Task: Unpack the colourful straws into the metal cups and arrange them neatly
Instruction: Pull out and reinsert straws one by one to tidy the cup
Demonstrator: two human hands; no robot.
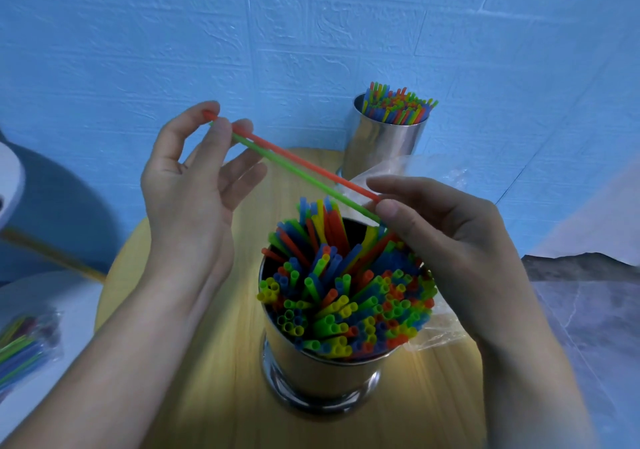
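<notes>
Two loose straws held between both hands over the near cup, not yet in.

The left hand (187, 185) has its grip pinched on the 10 o'clock ends of an orange straw (294, 157) and a green straw (294, 171). The right hand (446, 227) has its grip closed on their 4 o'clock ends, just above the crowded near cup (311, 376) at 6 o'clock on the desk (207, 396). Best tip both upright, aim for the darker gap at the cup's 12 o'clock side, and slide them down clear of the plastic wrapper (440, 331). The far cup (381, 143) at 1 o'clock looks full.

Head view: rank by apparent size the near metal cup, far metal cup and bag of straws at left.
1. near metal cup
2. far metal cup and bag of straws: alike, bag partly cropped
Nearness may inflate the near one.
</notes>
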